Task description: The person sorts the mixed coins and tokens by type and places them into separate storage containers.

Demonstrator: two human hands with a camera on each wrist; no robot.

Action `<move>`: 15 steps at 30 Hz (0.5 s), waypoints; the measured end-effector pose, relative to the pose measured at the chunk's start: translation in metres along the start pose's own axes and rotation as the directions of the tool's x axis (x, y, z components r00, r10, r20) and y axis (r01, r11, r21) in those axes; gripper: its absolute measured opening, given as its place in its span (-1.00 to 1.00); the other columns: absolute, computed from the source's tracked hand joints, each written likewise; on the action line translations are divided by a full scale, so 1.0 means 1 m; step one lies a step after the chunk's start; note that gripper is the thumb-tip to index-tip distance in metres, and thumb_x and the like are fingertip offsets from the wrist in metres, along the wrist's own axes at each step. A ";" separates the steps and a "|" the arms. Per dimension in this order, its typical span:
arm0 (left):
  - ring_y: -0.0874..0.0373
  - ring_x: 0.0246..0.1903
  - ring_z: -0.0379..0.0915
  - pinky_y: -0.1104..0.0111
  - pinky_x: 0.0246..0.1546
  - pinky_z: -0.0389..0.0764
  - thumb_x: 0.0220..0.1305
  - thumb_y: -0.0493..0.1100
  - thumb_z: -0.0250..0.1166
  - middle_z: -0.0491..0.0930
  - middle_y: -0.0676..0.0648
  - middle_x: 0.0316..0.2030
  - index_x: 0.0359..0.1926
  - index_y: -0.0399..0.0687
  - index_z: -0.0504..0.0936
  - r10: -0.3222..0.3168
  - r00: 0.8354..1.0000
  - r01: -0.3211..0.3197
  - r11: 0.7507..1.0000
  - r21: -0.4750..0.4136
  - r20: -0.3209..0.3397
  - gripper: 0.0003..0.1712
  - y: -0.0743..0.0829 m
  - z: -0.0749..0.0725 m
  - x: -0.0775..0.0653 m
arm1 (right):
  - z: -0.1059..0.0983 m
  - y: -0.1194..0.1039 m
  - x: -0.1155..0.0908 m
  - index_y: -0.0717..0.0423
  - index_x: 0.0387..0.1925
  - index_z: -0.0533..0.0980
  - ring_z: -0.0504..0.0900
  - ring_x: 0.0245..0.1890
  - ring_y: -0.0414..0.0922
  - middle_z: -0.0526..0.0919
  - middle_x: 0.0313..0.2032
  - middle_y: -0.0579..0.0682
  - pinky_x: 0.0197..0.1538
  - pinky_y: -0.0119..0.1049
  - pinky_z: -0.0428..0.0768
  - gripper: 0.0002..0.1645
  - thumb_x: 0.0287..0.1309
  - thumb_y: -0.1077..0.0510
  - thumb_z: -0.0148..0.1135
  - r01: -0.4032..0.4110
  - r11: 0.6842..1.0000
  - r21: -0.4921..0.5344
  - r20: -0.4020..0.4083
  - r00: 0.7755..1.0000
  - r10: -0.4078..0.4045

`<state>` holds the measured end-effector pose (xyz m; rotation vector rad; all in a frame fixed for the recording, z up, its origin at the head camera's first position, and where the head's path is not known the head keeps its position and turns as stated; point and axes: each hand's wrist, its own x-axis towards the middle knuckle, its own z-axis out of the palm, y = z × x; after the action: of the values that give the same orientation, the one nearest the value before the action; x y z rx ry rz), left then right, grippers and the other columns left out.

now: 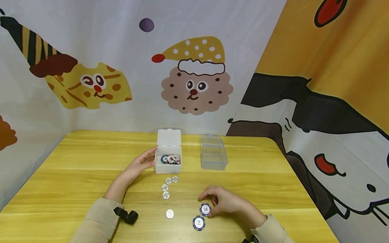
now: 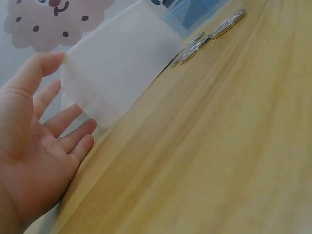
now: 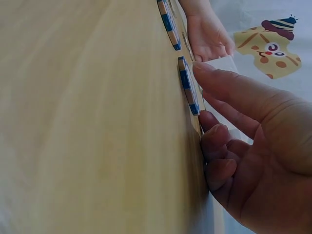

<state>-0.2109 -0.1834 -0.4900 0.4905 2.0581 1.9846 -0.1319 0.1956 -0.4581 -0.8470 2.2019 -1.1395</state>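
Observation:
On the table stands a white box (image 1: 168,169) with its lid up and several poker chips (image 1: 173,159) inside. My left hand (image 1: 144,160) is at its left side, fingers extended; in the left wrist view the thumb touches the box wall (image 2: 122,58). Two blue-rimmed poker chips marked 10 lie flat on the wood, the nearer one (image 1: 199,223) and the farther one (image 1: 205,209). My right hand (image 1: 225,200) rests beside the farther chip, thumb at its edge and forefinger apart from it. In the right wrist view that chip (image 3: 189,87) lies on the table, with the other fingers bent.
A clear plastic box (image 1: 214,165) with a raised lid stands right of the white box. Several small silvery, coin-like discs (image 1: 165,195) lie in front of the white box. A plain white disc (image 1: 170,213) lies closer. A printed curtain (image 1: 121,33) hangs behind the table.

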 end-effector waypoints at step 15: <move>-0.25 0.35 0.00 -0.14 0.29 0.01 0.37 -0.31 0.12 0.06 -0.26 0.41 0.47 -0.10 0.09 0.006 1.000 -0.006 1.000 -0.010 0.000 -0.29 -0.002 0.000 0.001 | 0.000 -0.003 0.001 -0.07 -0.15 0.62 0.40 -0.55 -0.30 0.53 -0.27 -0.12 -0.49 -0.48 0.43 -0.46 -0.28 0.30 0.57 -0.044 0.998 -0.048 0.012 0.999 0.044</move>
<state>-0.2118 -0.1831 -0.4918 0.4958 2.0481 1.9976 -0.1313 0.1935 -0.4554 -0.8193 2.2344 -1.0616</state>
